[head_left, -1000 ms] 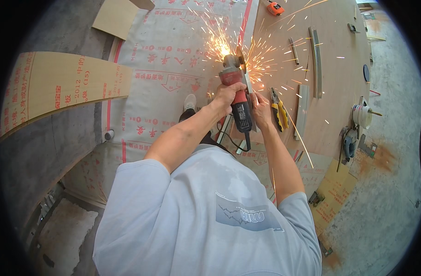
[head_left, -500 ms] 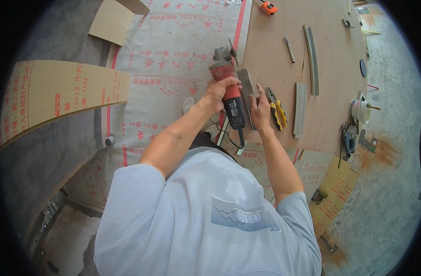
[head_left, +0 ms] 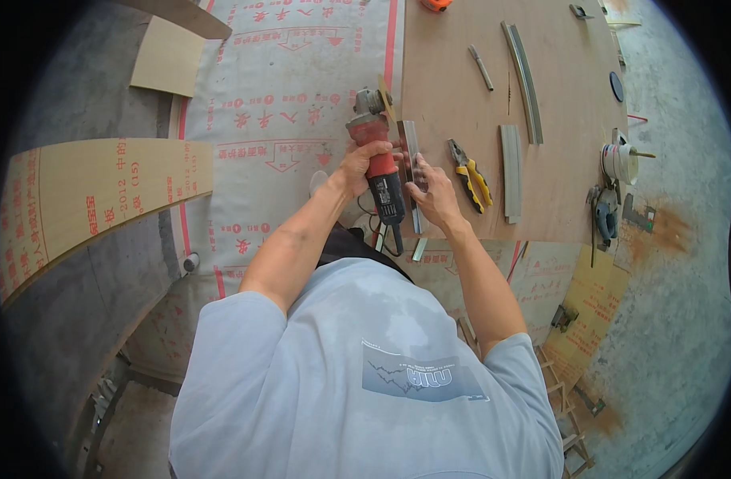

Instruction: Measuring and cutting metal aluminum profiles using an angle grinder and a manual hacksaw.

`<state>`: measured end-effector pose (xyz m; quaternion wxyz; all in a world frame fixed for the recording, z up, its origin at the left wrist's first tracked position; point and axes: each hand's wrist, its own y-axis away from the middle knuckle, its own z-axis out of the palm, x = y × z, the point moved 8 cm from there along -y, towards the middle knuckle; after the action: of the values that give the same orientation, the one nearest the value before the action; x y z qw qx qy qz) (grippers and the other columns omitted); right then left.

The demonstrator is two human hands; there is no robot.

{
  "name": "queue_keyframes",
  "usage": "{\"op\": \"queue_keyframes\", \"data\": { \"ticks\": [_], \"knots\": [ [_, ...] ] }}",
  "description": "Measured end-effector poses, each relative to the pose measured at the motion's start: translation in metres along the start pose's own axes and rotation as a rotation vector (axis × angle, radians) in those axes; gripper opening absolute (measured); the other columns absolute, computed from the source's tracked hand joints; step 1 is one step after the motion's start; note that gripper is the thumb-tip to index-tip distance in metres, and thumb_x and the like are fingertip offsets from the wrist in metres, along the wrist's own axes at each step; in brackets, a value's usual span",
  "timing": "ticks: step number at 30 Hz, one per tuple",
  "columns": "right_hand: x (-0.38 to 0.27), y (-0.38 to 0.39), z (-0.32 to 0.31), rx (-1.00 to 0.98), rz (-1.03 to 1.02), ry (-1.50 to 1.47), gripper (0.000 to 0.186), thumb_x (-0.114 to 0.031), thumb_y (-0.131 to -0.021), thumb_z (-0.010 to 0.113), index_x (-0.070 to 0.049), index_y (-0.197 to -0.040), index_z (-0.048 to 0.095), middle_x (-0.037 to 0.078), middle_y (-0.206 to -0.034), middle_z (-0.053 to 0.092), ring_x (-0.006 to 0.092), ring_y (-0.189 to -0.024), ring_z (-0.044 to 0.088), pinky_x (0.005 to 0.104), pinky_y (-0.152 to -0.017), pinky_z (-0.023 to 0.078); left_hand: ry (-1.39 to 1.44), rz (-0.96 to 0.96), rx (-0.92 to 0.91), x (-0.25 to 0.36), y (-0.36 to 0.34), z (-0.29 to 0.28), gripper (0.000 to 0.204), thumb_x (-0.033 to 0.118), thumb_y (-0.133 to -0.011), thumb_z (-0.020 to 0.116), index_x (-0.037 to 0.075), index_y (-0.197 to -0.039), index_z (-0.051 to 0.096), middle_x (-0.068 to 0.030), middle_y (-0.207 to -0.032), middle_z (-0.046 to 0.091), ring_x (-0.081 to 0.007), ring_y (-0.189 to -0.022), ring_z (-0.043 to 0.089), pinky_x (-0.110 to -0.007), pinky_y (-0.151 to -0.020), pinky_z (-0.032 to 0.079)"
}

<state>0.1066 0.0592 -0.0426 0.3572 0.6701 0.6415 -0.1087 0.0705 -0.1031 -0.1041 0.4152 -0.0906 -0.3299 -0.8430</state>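
Nearest, the right hand point(head_left: 434, 191) touches a metal profile point(head_left: 409, 140) along the desk's point(head_left: 449, 100) left edge; whether its grip is clenched, I cannot tell. The left hand point(head_left: 354, 169) grasps an angle grinder point(head_left: 368, 132). Farthest, the disc's point(head_left: 385, 97) earlier sparks have vanished: cutting seems paused.

Plywood worktop point(head_left: 453, 112): loose tools and metal stock noted.
Yellow-and-black pliers point(head_left: 471, 177) are laid beside a short grey metal channel point(head_left: 511, 174); farther up, a longer metal channel point(head_left: 523, 84), a pen point(head_left: 481, 68) and an orange tape measure point(head_left: 437, 4) are set apart.
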Motion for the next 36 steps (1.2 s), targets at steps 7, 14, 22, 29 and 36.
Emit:
{"op": "queue_keyframes", "data": {
  "ticks": [7, 14, 22, 29, 36],
  "knots": [
    [0.003, 0.000, 0.002, -0.013, 0.033, 0.045, 0.069, -0.022, -0.087, 0.073, -0.009, -0.150, 0.048, 0.022, -0.115, 0.065, 0.0375, -0.107, 0.064, 0.0437, -0.095, 0.052, -0.036, -0.046, 0.026, -0.011, -0.009, -0.007, 0.042, 0.017, -0.085, 0.077, 0.001, -0.119, 0.059, -0.0185, -0.123, 0.067, -0.0255, -0.101, 0.071, -0.040, -0.080, 0.064],
    [0.008, -0.002, 0.006, -0.015, 0.052, 0.049, 0.069, -0.023, -0.087, 0.073, -0.009, -0.150, 0.048, 0.022, -0.116, 0.065, 0.0381, -0.109, 0.064, 0.0442, -0.095, 0.052, -0.067, -0.105, 0.042, -0.008, -0.007, 0.002, 0.035, 0.020, -0.084, 0.078, 0.003, -0.109, 0.061, -0.0204, -0.101, 0.073, -0.0253, -0.082, 0.072, -0.042, -0.075, 0.063],
    [0.008, -0.002, 0.006, 0.006, 0.014, 0.020, 0.069, -0.023, -0.087, 0.073, -0.009, -0.150, 0.049, 0.019, -0.114, 0.067, 0.0367, -0.108, 0.064, 0.0437, -0.095, 0.052, -0.055, -0.105, 0.047, -0.013, -0.013, -0.005, 0.039, 0.020, -0.084, 0.078, 0.001, -0.113, 0.060, -0.0207, -0.101, 0.073, -0.0268, -0.083, 0.073, -0.043, -0.075, 0.063],
    [0.007, -0.003, 0.005, 0.039, -0.024, 0.060, 0.069, -0.018, -0.085, 0.074, -0.002, -0.147, 0.050, 0.019, -0.113, 0.071, 0.0324, -0.105, 0.065, 0.0388, -0.093, 0.053, -0.096, -0.076, 0.043, -0.011, -0.010, -0.003, 0.042, 0.020, -0.083, 0.078, -0.001, -0.116, 0.060, -0.0194, -0.100, 0.073, -0.0263, -0.087, 0.074, -0.043, -0.076, 0.063],
    [0.008, -0.001, 0.005, 0.030, -0.009, 0.001, 0.070, -0.021, -0.084, 0.074, -0.007, -0.149, 0.049, 0.021, -0.112, 0.067, 0.0365, -0.108, 0.063, 0.0420, -0.096, 0.051, -0.068, -0.107, 0.066, -0.019, -0.008, -0.003, 0.033, 0.014, -0.083, 0.078, 0.003, -0.109, 0.062, -0.0124, -0.095, 0.072, -0.0241, -0.083, 0.074, -0.043, -0.075, 0.063]
  ]
}}
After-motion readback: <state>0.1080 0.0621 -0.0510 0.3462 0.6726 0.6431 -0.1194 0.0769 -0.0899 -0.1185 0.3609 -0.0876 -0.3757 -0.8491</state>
